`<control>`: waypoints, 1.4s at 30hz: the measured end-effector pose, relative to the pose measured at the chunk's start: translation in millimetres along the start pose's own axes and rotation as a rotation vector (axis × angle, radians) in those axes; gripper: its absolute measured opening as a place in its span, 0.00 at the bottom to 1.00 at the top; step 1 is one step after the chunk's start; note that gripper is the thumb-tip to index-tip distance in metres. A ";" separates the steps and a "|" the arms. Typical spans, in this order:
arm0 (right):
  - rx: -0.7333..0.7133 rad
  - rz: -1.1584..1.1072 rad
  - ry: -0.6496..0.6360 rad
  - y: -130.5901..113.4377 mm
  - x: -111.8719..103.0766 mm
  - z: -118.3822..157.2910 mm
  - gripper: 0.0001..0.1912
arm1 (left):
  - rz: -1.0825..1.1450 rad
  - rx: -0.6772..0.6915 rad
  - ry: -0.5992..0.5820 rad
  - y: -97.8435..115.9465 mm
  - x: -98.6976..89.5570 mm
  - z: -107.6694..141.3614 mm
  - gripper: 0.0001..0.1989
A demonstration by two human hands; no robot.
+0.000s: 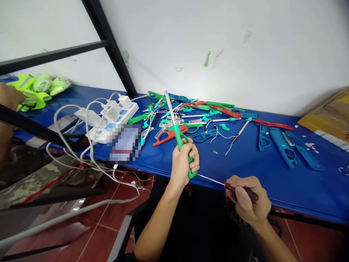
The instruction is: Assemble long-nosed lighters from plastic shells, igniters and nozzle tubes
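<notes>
My left hand (183, 160) is wrapped round the handle of a green lighter (177, 136), whose long metal tube points up and away over the table. Dark red is the handle of the screwdriver (241, 191) that my right hand (252, 203) grips. Its thin shaft reaches left to the bottom end of the green handle, where the tip is too small to make out. Beyond my left hand lies a heap of lighter parts: a red casing (169, 135), metal tubes, wires and teal pieces. Blue casing halves (285, 147) rest to the right.
A white power strip (113, 120) with plugs and cables stands on the blue table (245, 156) at the left, beside a blurred phone (125, 143). A cardboard box (327, 112) sits at the right. Behind the black frame (109, 43) are yellow vests (35, 89) and another person's arm.
</notes>
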State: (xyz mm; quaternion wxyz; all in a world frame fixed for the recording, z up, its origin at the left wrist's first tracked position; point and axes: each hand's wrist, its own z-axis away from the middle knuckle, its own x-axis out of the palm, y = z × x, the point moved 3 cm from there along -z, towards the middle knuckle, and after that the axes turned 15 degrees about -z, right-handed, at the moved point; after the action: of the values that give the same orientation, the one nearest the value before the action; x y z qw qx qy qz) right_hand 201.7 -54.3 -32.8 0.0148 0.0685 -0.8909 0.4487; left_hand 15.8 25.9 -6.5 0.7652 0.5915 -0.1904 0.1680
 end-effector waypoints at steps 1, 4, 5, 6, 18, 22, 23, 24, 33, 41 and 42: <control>0.001 0.006 0.010 0.0 -0.6 0.1 0.05 | 0.000 -0.001 0.000 -0.2 0.0 -0.1 0.17; 0.002 0.012 0.006 -0.2 -0.6 -0.2 0.05 | -0.006 0.000 -0.002 -0.9 -0.2 -0.6 0.17; -0.001 0.010 -0.002 -0.2 -0.1 -0.4 0.05 | -0.009 0.003 -0.001 -1.1 -0.3 -0.8 0.17; -0.005 0.006 -0.006 0.0 0.4 -0.8 0.05 | -0.011 0.006 -0.001 -1.2 -0.3 -1.0 0.18; 0.114 0.429 -0.395 -44.0 3.9 -40.9 0.07 | -0.092 0.021 0.009 -2.0 3.0 -1.8 0.15; 0.079 0.571 -0.576 -66.9 4.2 -56.7 0.09 | -0.107 0.031 0.013 -2.5 3.2 -1.6 0.14; 0.073 0.609 -0.576 -69.2 4.6 -57.0 0.09 | -0.106 0.030 0.014 -2.6 2.9 -1.6 0.14; 0.076 0.652 -0.560 -70.3 4.9 -56.1 0.10 | -0.106 0.027 0.014 -2.8 2.6 -1.6 0.14; -0.133 0.925 -0.427 -72.1 15.1 -44.1 0.18 | -0.083 0.026 0.009 -3.9 1.3 -2.5 0.14; -0.034 0.851 -0.447 -75.6 23.6 -43.7 0.15 | -0.091 0.061 -0.014 -6.4 -1.0 -2.4 0.13; -0.071 0.904 -0.424 -75.7 21.8 -43.8 0.16 | -0.091 0.058 -0.012 -6.3 -1.1 -2.6 0.13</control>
State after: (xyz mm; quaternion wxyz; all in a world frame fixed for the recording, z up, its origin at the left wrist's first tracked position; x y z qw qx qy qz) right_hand 188.8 -66.1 55.6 -0.3604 -0.2354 -0.8295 0.3558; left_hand 18.1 26.8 -12.9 0.7534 0.6226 -0.1628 0.1350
